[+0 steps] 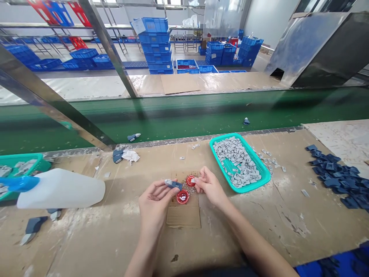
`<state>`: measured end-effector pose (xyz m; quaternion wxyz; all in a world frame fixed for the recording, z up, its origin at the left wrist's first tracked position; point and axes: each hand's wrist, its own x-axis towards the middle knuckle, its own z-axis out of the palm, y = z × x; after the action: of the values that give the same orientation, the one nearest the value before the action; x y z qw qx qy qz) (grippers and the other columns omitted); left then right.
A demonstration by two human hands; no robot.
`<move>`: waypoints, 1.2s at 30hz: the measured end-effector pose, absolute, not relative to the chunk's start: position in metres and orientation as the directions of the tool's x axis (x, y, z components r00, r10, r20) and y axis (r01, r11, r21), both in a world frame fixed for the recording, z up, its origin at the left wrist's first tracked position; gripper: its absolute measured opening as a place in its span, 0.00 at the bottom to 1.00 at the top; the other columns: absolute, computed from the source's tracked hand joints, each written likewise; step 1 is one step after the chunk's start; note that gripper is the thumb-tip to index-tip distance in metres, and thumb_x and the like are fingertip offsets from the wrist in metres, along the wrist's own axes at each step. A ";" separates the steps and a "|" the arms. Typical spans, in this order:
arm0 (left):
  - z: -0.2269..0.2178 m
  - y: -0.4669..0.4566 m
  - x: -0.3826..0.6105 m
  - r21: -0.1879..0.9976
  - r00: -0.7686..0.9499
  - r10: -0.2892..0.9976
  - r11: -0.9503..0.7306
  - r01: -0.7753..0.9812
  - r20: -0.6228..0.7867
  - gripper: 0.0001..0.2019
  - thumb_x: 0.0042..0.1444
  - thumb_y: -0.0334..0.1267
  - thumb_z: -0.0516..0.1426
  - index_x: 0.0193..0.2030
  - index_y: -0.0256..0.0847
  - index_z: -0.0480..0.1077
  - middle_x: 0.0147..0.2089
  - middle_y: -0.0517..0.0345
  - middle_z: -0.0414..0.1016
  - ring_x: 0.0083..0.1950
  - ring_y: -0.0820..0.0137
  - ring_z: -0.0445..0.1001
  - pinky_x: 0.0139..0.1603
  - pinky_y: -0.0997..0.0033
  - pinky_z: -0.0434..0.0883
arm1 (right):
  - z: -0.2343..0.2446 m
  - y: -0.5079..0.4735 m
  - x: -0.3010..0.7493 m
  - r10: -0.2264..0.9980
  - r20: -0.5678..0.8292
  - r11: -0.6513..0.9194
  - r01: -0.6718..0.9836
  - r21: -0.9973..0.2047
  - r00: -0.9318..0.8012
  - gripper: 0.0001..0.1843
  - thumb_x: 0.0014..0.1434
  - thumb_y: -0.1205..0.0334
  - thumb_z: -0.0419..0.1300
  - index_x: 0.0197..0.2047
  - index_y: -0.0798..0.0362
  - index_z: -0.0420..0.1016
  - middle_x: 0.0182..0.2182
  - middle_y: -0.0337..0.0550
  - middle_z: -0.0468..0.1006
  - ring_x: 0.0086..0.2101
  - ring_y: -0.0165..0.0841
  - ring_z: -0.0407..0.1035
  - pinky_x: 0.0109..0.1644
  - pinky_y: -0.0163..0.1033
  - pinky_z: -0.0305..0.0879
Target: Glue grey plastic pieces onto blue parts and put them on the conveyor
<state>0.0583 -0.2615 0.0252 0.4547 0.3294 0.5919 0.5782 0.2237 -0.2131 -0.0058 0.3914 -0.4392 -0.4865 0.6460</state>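
Observation:
Between the thumb and fingers of my left hand (155, 202) is a dark blue-grey plastic part (173, 184) with a light grey end. My right hand (211, 186) pinches a small light grey plastic piece (193, 180) over a red dish (189, 181). A second red dish (182, 197), with something shiny inside, sits just below the blue-grey part. Tiny metallic bits (191, 189) lie scattered around both dishes. Under them is a square of cardboard (184, 217). To the right of my right hand, a turquoise basket (263, 173) holds many small grey pieces.
A white bottle (63, 188) lies on the left near another turquoise basket (43, 163). Dark blue parts (337, 173) are heaped at the right. Beyond the table edge runs a green conveyor belt (184, 111) with a few parts on it. A metal post (109, 46) rises at left.

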 end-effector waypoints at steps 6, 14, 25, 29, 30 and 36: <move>0.022 -0.259 0.072 0.987 -0.341 0.930 0.098 -0.125 -0.136 0.15 0.38 0.33 0.68 0.34 0.38 0.70 0.37 0.51 0.81 0.40 0.60 0.80 0.44 0.62 0.78 | 0.016 -0.217 0.232 0.879 -0.198 -0.364 -0.342 -0.866 -0.434 0.21 0.55 0.55 0.60 0.32 0.47 0.46 0.17 0.27 0.63 0.19 0.27 0.53 0.24 0.31 0.41; 0.032 -0.257 0.088 0.990 -0.317 0.941 0.088 -0.106 -0.117 0.15 0.38 0.34 0.68 0.33 0.39 0.71 0.35 0.53 0.81 0.40 0.60 0.80 0.44 0.63 0.78 | 0.024 -0.224 0.232 0.853 -0.139 -0.367 -0.389 -0.845 -0.503 0.19 0.57 0.57 0.59 0.32 0.48 0.47 0.17 0.29 0.65 0.19 0.26 0.49 0.24 0.32 0.39; 0.030 -0.262 0.096 0.994 -0.281 0.954 0.112 0.009 -0.105 0.09 0.40 0.34 0.67 0.31 0.40 0.75 0.34 0.56 0.81 0.35 0.61 0.80 0.40 0.64 0.79 | 0.017 -0.224 0.244 0.790 -0.224 -0.384 -0.176 -0.907 -0.571 0.18 0.57 0.48 0.58 0.35 0.48 0.52 0.17 0.28 0.66 0.18 0.26 0.55 0.22 0.29 0.47; 0.031 -0.266 0.101 0.991 -0.304 0.952 0.082 0.109 -0.045 0.08 0.41 0.35 0.67 0.31 0.42 0.76 0.33 0.58 0.81 0.34 0.60 0.80 0.40 0.64 0.80 | 0.017 -0.224 0.250 0.766 -0.254 -0.430 -0.177 -0.885 -0.591 0.18 0.57 0.46 0.59 0.37 0.48 0.56 0.18 0.29 0.67 0.19 0.26 0.57 0.22 0.29 0.48; 0.030 -0.268 0.102 0.989 -0.321 0.947 0.063 0.131 -0.018 0.08 0.41 0.35 0.66 0.31 0.43 0.76 0.33 0.59 0.81 0.34 0.60 0.80 0.40 0.63 0.80 | 0.018 -0.224 0.251 0.765 -0.259 -0.443 -0.189 -0.876 -0.590 0.18 0.56 0.46 0.59 0.38 0.48 0.57 0.18 0.29 0.68 0.19 0.25 0.58 0.22 0.28 0.48; 0.035 -0.270 0.105 0.979 -0.336 0.938 -0.020 0.201 0.088 0.07 0.41 0.35 0.67 0.30 0.44 0.76 0.36 0.59 0.81 0.36 0.59 0.80 0.42 0.61 0.80 | 0.020 -0.227 0.255 0.718 -0.254 -0.495 -0.219 -0.841 -0.649 0.21 0.56 0.43 0.60 0.42 0.49 0.61 0.15 0.28 0.65 0.16 0.24 0.53 0.21 0.28 0.48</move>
<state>0.1052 -0.2698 0.0350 0.3398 0.4652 0.6120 0.5419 0.2554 -0.2267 0.0199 0.2892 -0.3033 -0.4107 0.8097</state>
